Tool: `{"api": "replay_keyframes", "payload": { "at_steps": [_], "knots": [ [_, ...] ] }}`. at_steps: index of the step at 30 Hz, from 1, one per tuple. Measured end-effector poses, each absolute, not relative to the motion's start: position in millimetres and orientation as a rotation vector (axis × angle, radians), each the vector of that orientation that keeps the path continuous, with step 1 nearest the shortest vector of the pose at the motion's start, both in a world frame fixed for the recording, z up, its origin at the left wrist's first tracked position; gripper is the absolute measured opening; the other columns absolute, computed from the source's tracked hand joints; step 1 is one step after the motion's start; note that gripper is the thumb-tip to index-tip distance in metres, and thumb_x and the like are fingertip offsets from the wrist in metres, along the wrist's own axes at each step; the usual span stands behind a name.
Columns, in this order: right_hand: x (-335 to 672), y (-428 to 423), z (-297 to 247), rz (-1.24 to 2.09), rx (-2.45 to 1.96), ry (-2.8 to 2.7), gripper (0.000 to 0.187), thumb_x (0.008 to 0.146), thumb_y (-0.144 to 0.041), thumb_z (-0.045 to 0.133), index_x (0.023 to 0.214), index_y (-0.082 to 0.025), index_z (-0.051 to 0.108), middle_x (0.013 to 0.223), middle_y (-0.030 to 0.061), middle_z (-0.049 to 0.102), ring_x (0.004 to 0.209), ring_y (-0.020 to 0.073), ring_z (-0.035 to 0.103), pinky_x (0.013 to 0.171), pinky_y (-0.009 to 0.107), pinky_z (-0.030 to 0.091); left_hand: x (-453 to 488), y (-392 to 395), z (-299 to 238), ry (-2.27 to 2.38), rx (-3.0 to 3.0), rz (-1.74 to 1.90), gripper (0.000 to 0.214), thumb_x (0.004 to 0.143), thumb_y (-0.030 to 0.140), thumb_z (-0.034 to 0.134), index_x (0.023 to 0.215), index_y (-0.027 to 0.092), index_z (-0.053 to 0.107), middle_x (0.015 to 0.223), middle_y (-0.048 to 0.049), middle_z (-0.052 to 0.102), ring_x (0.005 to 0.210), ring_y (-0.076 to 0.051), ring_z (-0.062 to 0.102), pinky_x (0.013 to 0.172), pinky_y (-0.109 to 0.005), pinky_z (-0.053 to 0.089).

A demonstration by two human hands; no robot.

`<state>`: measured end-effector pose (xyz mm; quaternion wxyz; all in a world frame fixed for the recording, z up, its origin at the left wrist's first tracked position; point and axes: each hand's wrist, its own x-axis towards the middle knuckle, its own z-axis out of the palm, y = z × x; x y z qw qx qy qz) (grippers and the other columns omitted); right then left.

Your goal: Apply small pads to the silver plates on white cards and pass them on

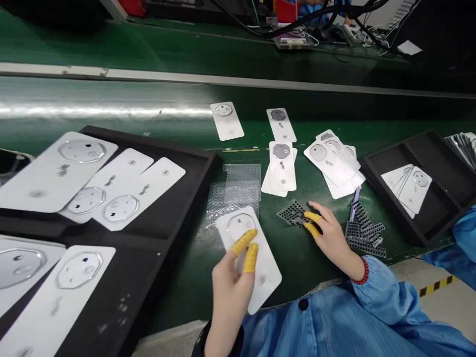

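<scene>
My left hand point(232, 287), with yellow finger cots on two fingers, grips a white phone back cover point(263, 280) that has a round camera area at its upper end. Near the middle of the bench, my right hand point(330, 238) also wears two yellow cots. Its cotted fingertips pinch the right corner of a clear sheet of black dots point(292, 212), while another finger stretches out above. More dotted sheets point(366, 230) lie to the right of that hand, beside a thin purple strip point(355, 202). Clear bubble-patterned sheets point(234, 198) lie just beyond the held cover.
A large black tray point(148, 260) on the left holds several white covers. A smaller black tray point(403, 225) on the right holds a few more. Between them lie a fanned pile point(338, 171), a stacked pair point(282, 173) and single covers point(227, 124). Another person's blue sleeve point(464, 243) shows at right.
</scene>
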<state>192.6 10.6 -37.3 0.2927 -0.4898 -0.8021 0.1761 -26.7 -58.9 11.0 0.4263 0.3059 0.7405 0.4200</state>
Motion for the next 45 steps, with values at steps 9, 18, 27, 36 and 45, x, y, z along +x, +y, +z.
{"api": "replay_keyframes", "payload": {
  "at_steps": [9,18,27,36,45],
  "knots": [
    [198,-13,19,0.638,-0.997,-2.224,0.036,0.093,-0.018,0.057,0.128,-0.019,0.054,0.132,0.0153,0.053,0.123,0.0238,0.053,0.099,0.045,0.053,13,-34,18,1.516,0.749,1.060,0.033,0.076,0.041,0.066,0.088,0.013,0.076,0.084,-0.0081,0.077,0.084,-0.027,0.069,0.072,-0.031,0.054],
    [184,7,31,0.738,-0.841,-2.285,0.013,0.095,-0.012,0.050,0.097,-0.015,0.062,0.103,0.0101,0.064,0.094,0.0169,0.062,0.078,0.032,0.059,15,-36,23,1.391,0.581,1.040,0.027,0.064,0.040,0.080,0.065,0.014,0.073,0.060,-0.0015,0.069,0.054,-0.013,0.055,0.048,-0.021,0.043],
    [181,6,19,0.391,-0.639,-2.321,0.011,0.093,-0.008,0.049,0.097,-0.012,0.058,0.101,0.0114,0.065,0.093,0.0173,0.063,0.087,0.039,0.060,12,-38,27,1.286,0.356,0.935,0.037,0.067,0.048,0.077,0.066,0.012,0.068,0.052,-0.0016,0.065,0.042,-0.010,0.052,0.043,-0.019,0.040],
    [181,13,15,0.234,-0.530,-2.470,0.013,0.087,0.000,0.047,0.083,-0.008,0.057,0.096,0.0165,0.062,0.092,0.0212,0.061,0.080,0.037,0.062,14,-37,17,1.275,0.464,0.935,0.018,0.068,0.031,0.070,0.068,0.013,0.066,0.055,-0.0006,0.065,0.045,-0.011,0.053,0.045,-0.019,0.040],
    [185,19,-8,0.495,-0.589,-2.476,0.013,0.092,-0.010,0.045,0.103,-0.010,0.050,0.097,0.0145,0.059,0.089,0.0198,0.058,0.071,0.031,0.059,6,-30,-8,1.342,0.835,0.919,0.015,0.070,0.023,0.060,0.073,0.013,0.071,0.070,-0.0041,0.070,0.071,-0.020,0.060,0.067,-0.027,0.045]
  ]
}}
